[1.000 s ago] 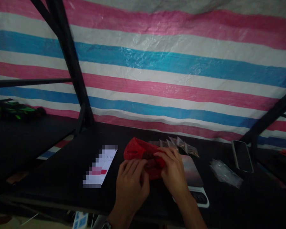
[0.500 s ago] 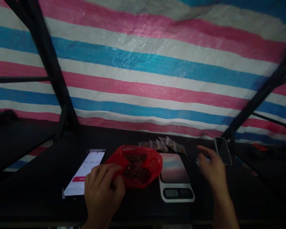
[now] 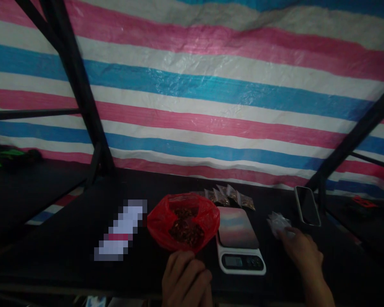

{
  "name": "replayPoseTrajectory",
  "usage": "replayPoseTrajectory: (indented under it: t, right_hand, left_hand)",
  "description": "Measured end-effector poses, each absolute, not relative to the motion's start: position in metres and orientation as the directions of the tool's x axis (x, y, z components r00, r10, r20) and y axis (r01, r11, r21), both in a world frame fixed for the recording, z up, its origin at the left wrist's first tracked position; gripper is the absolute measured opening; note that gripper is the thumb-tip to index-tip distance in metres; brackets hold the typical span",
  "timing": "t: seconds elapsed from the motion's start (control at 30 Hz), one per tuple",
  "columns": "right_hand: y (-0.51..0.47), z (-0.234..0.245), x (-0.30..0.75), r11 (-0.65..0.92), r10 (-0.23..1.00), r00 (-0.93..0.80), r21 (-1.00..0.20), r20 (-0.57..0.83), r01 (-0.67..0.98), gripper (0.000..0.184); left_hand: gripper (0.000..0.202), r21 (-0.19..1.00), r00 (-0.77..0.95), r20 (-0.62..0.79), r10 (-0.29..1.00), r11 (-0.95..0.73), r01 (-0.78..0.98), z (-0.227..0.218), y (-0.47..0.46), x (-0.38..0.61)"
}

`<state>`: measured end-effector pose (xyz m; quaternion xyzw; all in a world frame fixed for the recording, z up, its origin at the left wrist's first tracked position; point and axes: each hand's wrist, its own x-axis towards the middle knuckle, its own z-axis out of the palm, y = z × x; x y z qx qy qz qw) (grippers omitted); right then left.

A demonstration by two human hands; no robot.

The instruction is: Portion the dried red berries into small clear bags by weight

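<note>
A red plastic bag (image 3: pixel 182 221) lies open on the black table (image 3: pixel 67 251), showing dark dried bits inside. My left hand (image 3: pixel 186 278) rests just in front of the bag, fingers curled in a loose fist, apart from the bag. My right hand (image 3: pixel 299 249) reaches to the right of a small digital scale (image 3: pixel 240 241), fingertips on a pile of small clear plastic bags (image 3: pixel 277 222). Whether the fingers grip one is hard to make out.
A lit phone (image 3: pixel 121 230) lies left of the red bag. A dark phone (image 3: pixel 307 205) leans at the right by a black frame post (image 3: pixel 352 143). Several small filled packets (image 3: pixel 230 195) lie behind the scale. A striped tarp (image 3: pixel 211 94) hangs behind.
Both hands have let go of the red bag, which now lies open. My right hand moved right to the clear bags. My left hand drew back toward me.
</note>
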<state>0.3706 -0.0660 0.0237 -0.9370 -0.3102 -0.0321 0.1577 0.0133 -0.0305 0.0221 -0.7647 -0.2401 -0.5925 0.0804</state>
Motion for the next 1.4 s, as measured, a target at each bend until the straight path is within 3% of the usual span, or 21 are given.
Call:
replayPoseTrajectory:
  t: [0.13, 0.27, 0.37, 0.53, 0.63, 0.73, 0.8, 0.87, 0.9, 0.93, 1.0, 1.07, 1.13, 1.23, 1.4]
  right_hand:
    - [-0.071, 0.031, 0.365, -0.805, 0.54, 0.84, -0.258, 0.054, 0.534, 0.055]
    - [-0.071, 0.029, 0.364, -0.808, 0.513, 0.849, -0.263, 0.129, 0.528, 0.057]
    - [-0.068, 0.025, 0.366, -0.782, 0.517, 0.846, -0.329, 0.133, 0.529, 0.061]
    - [-0.071, 0.033, 0.365, -0.796, 0.464, 0.886, -0.428, 0.021, 0.427, 0.05]
    - [-0.071, 0.044, 0.362, -0.773, 0.425, 0.899, -0.474, 0.106, 0.421, 0.05]
    - [-0.063, 0.06, 0.349, -0.548, 0.425, 0.83, -0.627, 0.361, 0.554, 0.046]
    - [-0.056, 0.073, 0.328, -0.223, 0.415, 0.753, -0.745, 0.511, 0.629, 0.042]
    - [-0.05, 0.088, 0.299, 0.129, 0.529, 0.617, -0.774, 0.583, 0.62, 0.034]
    - [-0.049, 0.095, 0.282, 0.224, 0.665, 0.483, -0.769, 0.57, 0.599, 0.027]
    - [-0.049, 0.101, 0.265, 0.29, 0.752, 0.346, -0.752, 0.562, 0.591, 0.021]
    - [-0.052, 0.109, 0.234, 0.362, 0.851, 0.107, -0.721, 0.515, 0.59, 0.016]
    - [-0.057, 0.111, 0.21, 0.377, 0.905, -0.06, -0.732, 0.42, 0.567, 0.02]
    - [-0.062, 0.11, 0.195, 0.376, 0.923, -0.149, -0.749, 0.354, 0.545, 0.023]
    - [-0.065, 0.112, 0.185, 0.364, 0.929, -0.139, -0.778, 0.343, 0.512, 0.026]
    - [-0.062, 0.119, 0.179, 0.382, 0.916, -0.066, -0.813, 0.395, 0.439, 0.026]
  left_hand:
    - [0.027, 0.213, 0.164, 0.938, 0.305, -0.883, 0.419, 0.024, -0.028, 0.016]
    - [0.028, 0.288, 0.114, 0.928, 0.354, -0.878, 0.382, 0.027, -0.023, 0.018]
    - [0.029, 0.289, 0.093, 0.933, 0.347, -0.879, 0.379, 0.028, -0.019, 0.021]
    - [0.029, 0.333, 0.074, 0.921, 0.382, -0.872, 0.359, 0.024, -0.015, 0.032]
    - [0.03, 0.37, 0.07, 0.908, 0.412, -0.87, 0.326, 0.022, -0.014, 0.04]
    - [0.03, 0.387, 0.068, 0.908, 0.413, -0.89, 0.241, 0.019, -0.015, 0.044]
    - [0.029, 0.483, 0.076, 0.867, 0.492, -0.868, 0.116, 0.017, -0.017, 0.047]
    - [0.021, 0.711, 0.139, 0.702, 0.698, -0.697, -0.091, 0.017, -0.016, 0.051]
    - [0.015, 0.822, 0.205, 0.565, 0.8, -0.524, -0.222, 0.017, -0.015, 0.054]
    - [0.021, 0.886, 0.295, 0.413, 0.862, -0.305, -0.35, 0.018, -0.013, 0.058]
    - [0.058, 0.826, 0.498, 0.211, 0.841, 0.118, -0.55, 0.022, -0.008, 0.063]
    - [0.07, 0.708, 0.629, 0.13, 0.767, 0.372, -0.6, 0.028, -0.003, 0.063]
    - [0.055, 0.659, 0.656, 0.088, 0.75, 0.45, -0.602, 0.032, 0.002, 0.058]
    - [0.036, 0.699, 0.669, 0.058, 0.741, 0.448, -0.557, 0.033, 0.008, 0.042]
    - [0.044, 0.788, 0.699, 0.143, 0.701, 0.346, -0.509, 0.032, 0.017, 0.015]
